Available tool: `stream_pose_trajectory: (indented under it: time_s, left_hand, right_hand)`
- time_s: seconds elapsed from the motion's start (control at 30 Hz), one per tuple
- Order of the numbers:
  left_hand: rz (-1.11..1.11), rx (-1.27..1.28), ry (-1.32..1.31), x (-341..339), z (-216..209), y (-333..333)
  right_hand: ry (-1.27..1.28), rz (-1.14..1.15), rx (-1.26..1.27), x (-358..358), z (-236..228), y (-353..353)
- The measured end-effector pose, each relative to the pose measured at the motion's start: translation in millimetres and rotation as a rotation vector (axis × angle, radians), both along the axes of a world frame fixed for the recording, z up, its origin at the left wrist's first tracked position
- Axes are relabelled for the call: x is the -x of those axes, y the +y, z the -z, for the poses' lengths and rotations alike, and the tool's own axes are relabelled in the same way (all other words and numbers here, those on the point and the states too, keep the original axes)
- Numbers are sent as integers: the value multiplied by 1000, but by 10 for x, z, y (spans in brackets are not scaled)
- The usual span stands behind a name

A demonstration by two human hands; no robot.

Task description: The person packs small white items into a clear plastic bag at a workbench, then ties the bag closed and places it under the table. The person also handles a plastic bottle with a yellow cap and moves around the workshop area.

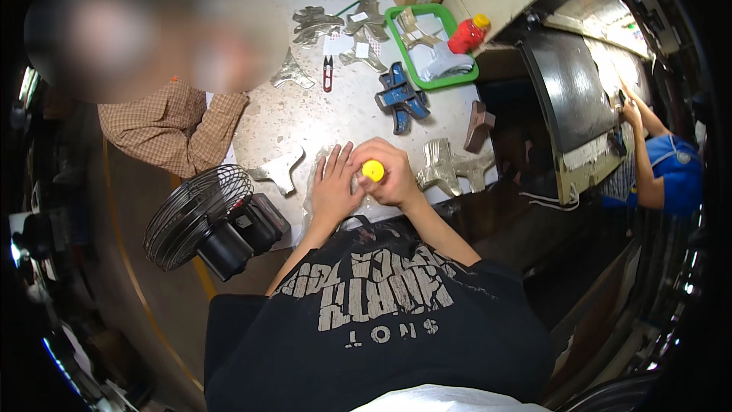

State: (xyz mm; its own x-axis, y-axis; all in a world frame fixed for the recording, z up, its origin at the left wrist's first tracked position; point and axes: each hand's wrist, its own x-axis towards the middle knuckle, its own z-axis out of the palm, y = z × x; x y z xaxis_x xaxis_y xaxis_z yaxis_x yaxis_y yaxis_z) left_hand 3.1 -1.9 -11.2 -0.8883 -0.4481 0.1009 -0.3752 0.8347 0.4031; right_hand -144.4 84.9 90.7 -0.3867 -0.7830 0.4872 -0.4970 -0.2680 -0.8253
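Observation:
My left hand (pixel 334 181) lies flat on a pale, translucent sheet (pixel 310 197) at the table's near edge, its fingers stretched out. Right beside it, my right hand (pixel 386 172) is closed around an upright thing with a round yellow end (pixel 373 171). Only that end shows, so its kind is hidden in my fist. To the left of my hands lies a white Y-shaped piece (pixel 284 171). Shiny metal-coloured Y-shaped pieces (pixel 438 165) rest to the right of my right hand.
A black fan (pixel 200 217) stands at the near left, close to a person's checked sleeve (pixel 217 133). Farther off are a blue branched block (pixel 400 98), thread snips (pixel 328 75), a green basket (pixel 438 84) and a red bottle (pixel 467 36). Another person in blue (pixel 675 172) works at the right.

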Motion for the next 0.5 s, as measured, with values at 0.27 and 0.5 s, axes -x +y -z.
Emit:
stream_pose_trajectory:
  time_s: [0.27,0.5]
  left_hand:
    - [-24,18,133,38,14,44]
    - [-1,6,150,23,17,70]
  right_hand:
    - [-284,83,-5,81,119,-34]
    - [-292,143,58,-8,163,76]
